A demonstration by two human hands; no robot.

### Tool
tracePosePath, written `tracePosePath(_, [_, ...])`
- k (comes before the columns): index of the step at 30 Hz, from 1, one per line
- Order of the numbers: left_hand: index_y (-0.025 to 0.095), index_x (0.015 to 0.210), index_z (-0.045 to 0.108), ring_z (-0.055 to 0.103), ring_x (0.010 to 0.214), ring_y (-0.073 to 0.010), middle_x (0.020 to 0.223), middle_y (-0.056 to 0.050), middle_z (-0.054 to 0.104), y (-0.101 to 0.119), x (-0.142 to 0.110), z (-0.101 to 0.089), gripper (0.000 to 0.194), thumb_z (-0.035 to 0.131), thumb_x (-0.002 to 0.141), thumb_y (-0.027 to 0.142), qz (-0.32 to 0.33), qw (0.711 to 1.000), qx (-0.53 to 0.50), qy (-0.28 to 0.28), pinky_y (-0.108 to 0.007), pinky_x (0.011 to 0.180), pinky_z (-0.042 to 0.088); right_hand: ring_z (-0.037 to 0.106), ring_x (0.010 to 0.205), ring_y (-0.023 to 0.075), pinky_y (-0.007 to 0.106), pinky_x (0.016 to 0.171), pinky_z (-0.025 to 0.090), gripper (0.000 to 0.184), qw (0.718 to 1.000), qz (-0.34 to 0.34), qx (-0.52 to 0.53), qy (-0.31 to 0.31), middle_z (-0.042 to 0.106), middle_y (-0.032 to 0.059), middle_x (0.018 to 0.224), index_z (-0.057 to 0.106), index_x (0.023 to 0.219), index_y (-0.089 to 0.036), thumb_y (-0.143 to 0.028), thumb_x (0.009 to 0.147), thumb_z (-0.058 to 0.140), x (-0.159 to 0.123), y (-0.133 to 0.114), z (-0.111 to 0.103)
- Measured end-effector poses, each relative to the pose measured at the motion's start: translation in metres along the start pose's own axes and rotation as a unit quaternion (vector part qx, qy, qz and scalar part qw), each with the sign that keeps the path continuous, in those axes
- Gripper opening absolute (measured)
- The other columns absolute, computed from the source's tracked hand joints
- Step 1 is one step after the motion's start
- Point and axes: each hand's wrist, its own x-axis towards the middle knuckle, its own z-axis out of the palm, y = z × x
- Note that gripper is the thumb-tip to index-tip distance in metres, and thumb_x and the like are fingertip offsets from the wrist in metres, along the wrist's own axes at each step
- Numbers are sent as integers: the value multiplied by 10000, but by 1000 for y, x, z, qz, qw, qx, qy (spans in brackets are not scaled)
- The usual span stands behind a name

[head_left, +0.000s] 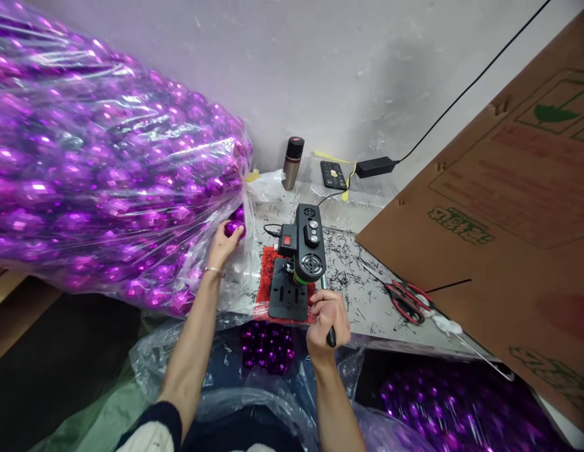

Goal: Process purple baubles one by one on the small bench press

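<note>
My left hand (pixel 223 243) reaches into the opening of a big clear plastic bag (pixel 98 176) full of shiny purple balls, its fingers closed on one purple ball (pixel 235 228). My right hand (pixel 325 317) is wrapped round the black lever handle (pixel 330 336) of a small black bench press machine (pixel 305 251). The machine stands on a black base plate over a red mat (pixel 266 279), between both hands.
Red-handled scissors (pixel 407 301) lie right of the machine on a table littered with black shavings. A large cardboard sheet (pixel 499 207) leans at the right. A flask (pixel 292 163), a remote (pixel 333 174) and a power adapter (pixel 375 166) sit by the wall. More purple balls (pixel 268 346) lie in bags below.
</note>
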Motion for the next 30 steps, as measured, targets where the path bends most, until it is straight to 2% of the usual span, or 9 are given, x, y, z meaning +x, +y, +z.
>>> tracePosePath(2, [164,1395,614,757,1109,-247,1314,-163,744,-3,-35,-5,485,750,966,345,-34,981,-183,-57,-433,1013,626,632,708,145,315,661,471,351,1000,1,4,3,573,-20,696,538,722,-224,-123,1039,427,2,-2,0])
tracePosePath(4, [184,1316,674,764,1088,-230,1266,-124,771,-10,-72,-3,446,789,934,383,-86,942,-301,-117,-408,1010,637,634,700,147,315,651,470,348,1000,3,4,5,562,-22,680,538,725,-226,-130,1042,433,5,-4,0])
tracePosePath(7, [182,1182,736,781,1054,-245,1166,-98,808,-25,-113,12,489,868,833,498,-165,910,-345,-162,-404,981,646,635,685,149,313,640,470,355,1000,1,1,3,543,-28,655,527,718,-229,-143,1048,432,8,-6,0])
tracePosePath(10, [178,1141,755,775,1105,-276,1155,-106,823,-42,-129,30,589,904,747,589,-179,922,-303,-163,-426,1041,610,635,684,140,300,639,470,353,1000,-8,1,0,537,-34,650,522,721,-228,-135,1048,427,10,-6,0])
tracePosePath(14, [198,1240,730,711,1274,-299,1292,-114,794,-56,-132,46,667,891,731,598,-102,957,-219,-159,-447,1165,515,630,682,131,288,629,470,342,1000,-17,-6,-6,563,-31,675,539,736,-225,-123,1040,420,11,-7,-1])
tracePosePath(19, [225,1329,706,727,1182,-316,1243,-112,799,-65,-137,49,589,829,844,535,52,986,-20,-156,-497,1116,521,632,691,132,292,639,483,330,1000,-16,-12,-13,596,-22,708,556,747,-226,-116,1028,420,9,-6,-2])
tracePosePath(22, [230,1347,689,730,1152,-325,1211,-111,799,-66,-141,46,547,816,884,493,145,974,86,-151,-519,1099,525,635,694,134,294,644,486,329,1000,-16,-13,-15,600,-21,708,555,752,-229,-121,1029,415,7,-5,-3])
tracePosePath(25, [242,1372,650,722,1209,-307,1284,-109,772,-64,-143,45,505,776,937,467,218,954,125,-164,-490,1111,535,634,690,135,295,636,481,329,1000,-14,-17,-20,609,-17,722,554,754,-231,-135,1036,413,6,-4,-5])
tracePosePath(30, [215,1388,610,719,1224,-310,1286,-131,758,-66,-148,52,476,725,984,438,279,935,153,-158,-502,1129,532,630,692,132,298,647,480,328,999,-13,-20,-25,629,-11,747,556,756,-229,-135,1035,411,5,-4,-6])
